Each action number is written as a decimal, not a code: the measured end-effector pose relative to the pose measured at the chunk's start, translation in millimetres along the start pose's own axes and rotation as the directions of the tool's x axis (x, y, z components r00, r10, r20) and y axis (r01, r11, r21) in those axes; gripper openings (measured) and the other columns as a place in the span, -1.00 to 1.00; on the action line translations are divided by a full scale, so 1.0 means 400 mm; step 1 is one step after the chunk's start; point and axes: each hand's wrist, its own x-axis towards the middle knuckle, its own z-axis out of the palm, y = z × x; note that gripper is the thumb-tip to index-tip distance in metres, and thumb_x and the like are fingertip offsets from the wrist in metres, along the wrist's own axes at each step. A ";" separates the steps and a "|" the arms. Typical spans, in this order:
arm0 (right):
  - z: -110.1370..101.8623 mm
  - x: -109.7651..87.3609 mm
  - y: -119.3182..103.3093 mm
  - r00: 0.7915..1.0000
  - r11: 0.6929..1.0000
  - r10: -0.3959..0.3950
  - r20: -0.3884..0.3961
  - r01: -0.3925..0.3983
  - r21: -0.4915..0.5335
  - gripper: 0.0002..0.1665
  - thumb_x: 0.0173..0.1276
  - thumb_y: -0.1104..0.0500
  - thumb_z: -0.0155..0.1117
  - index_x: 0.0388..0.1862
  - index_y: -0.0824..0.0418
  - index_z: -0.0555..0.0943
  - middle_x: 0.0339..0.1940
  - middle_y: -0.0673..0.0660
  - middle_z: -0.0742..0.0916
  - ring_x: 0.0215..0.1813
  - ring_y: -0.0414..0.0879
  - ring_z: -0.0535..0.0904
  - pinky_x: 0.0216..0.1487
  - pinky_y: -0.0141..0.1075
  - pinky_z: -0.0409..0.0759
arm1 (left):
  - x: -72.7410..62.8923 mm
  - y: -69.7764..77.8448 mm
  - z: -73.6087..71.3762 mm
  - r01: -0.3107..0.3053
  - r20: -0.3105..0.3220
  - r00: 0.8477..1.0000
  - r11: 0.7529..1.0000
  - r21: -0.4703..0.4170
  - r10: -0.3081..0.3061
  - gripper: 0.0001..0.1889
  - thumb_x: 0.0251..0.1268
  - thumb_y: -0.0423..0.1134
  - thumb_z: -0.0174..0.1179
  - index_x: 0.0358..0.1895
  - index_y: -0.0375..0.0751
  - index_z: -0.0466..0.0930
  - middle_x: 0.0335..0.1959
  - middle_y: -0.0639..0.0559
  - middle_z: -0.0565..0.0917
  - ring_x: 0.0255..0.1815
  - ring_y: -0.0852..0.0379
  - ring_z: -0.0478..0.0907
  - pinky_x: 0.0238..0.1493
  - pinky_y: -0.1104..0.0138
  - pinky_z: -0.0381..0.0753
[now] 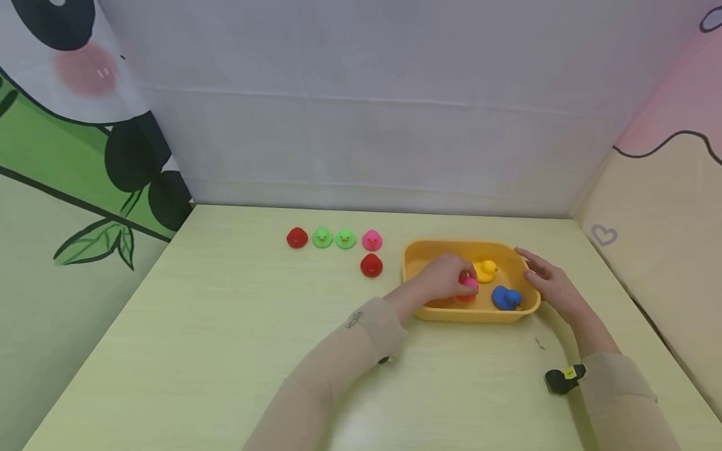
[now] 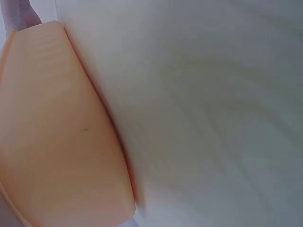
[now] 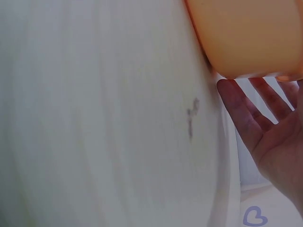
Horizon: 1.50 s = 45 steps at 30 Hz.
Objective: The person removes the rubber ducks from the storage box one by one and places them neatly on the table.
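My left hand (image 1: 445, 277) reaches into the yellow-orange plastic basket (image 1: 412, 254) and pinches a pink rubber duck (image 1: 470, 285). The fingers partly cover that duck, and something red shows close around it. Also in the basket are a yellow duck (image 1: 485, 270) and a blue duck (image 1: 506, 298). At the basket's right end, my right hand (image 1: 551, 288) rests against the rim; its fingers look spread and fairly straight in the right wrist view. The left wrist view shows mainly the basket's outer wall (image 2: 61, 123).
Left of the basket, a row holds a red duck (image 1: 297, 238), two green ducks (image 1: 334, 238) and a pink duck (image 1: 372, 240). Below the pink one sits another red duck (image 1: 371, 265). Printed cloth walls (image 1: 361, 144) border the pale table (image 1: 197, 351).
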 end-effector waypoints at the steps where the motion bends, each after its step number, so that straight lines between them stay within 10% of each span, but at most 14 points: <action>1: -0.001 0.000 0.001 1.000 1.000 0.003 0.001 -0.003 0.002 -0.34 0.52 -0.04 -0.12 0.52 0.03 0.04 0.41 0.48 0.22 0.27 0.36 0.30 -0.16 -0.42 0.58 | -0.001 0.000 -0.002 -0.004 -0.002 1.000 1.000 0.004 0.004 -0.70 0.16 0.02 0.29 -0.09 0.00 0.66 -0.37 0.24 0.56 -0.27 0.27 0.42 -0.25 0.56 0.40; 22: -0.008 -0.003 -0.001 1.000 1.000 -0.023 0.009 0.023 0.021 -0.35 0.53 -0.01 -0.12 0.52 0.05 0.04 0.41 0.50 0.21 0.28 0.38 0.29 -0.16 -0.43 0.58 | -0.050 0.013 -0.059 0.017 -0.055 0.998 0.999 -0.051 -0.020 -0.78 0.19 -0.05 0.28 -0.15 0.00 0.58 -0.28 0.22 0.59 -0.24 0.25 0.45 -0.19 0.50 0.45; 29: -0.011 -0.004 -0.003 1.000 1.000 -0.026 0.007 0.026 0.013 -0.35 0.52 0.00 -0.09 0.51 0.06 0.07 0.40 0.47 0.26 0.08 -0.27 0.45 -0.16 -0.42 0.59 | -0.075 0.023 -0.091 -0.010 -0.093 0.996 0.997 -0.074 0.003 -0.83 0.18 -0.10 0.29 -0.21 -0.01 0.59 -0.36 0.21 0.57 -0.32 0.25 0.46 -0.31 0.53 0.45; 36: -0.011 -0.006 -0.008 1.000 1.000 -0.027 0.007 0.027 0.011 -0.35 0.53 0.02 -0.11 0.52 0.09 0.03 0.39 0.51 0.24 0.23 0.30 0.35 -0.18 -0.41 0.59 | -0.101 0.035 -0.129 0.004 -0.085 0.996 0.993 -0.120 -0.014 -0.82 0.18 -0.11 0.29 -0.18 0.00 0.60 -0.33 0.21 0.58 -0.28 0.24 0.47 -0.29 0.52 0.48; 40: -0.007 -0.003 -0.007 1.000 1.000 -0.017 0.001 0.017 -0.003 -0.35 0.52 0.00 -0.11 0.52 0.07 0.05 0.39 0.49 0.25 0.23 0.29 0.35 -0.17 -0.41 0.59 | -0.115 0.037 -0.145 0.032 -0.081 0.996 0.991 -0.132 -0.043 -0.80 0.18 -0.09 0.30 -0.14 0.05 0.59 -0.28 0.24 0.56 -0.19 0.23 0.43 -0.26 0.50 0.49; 45: -0.006 0.000 -0.001 1.000 1.000 -0.022 -0.001 0.022 -0.002 -0.36 0.52 0.00 -0.10 0.51 0.06 0.07 0.38 0.49 0.27 0.12 -0.10 0.47 -0.16 -0.42 0.58 | -0.137 0.043 -0.166 0.020 -0.099 0.995 0.994 -0.107 -0.030 -0.78 0.17 -0.09 0.30 -0.11 0.04 0.60 -0.25 0.24 0.56 -0.13 0.21 0.42 -0.24 0.51 0.49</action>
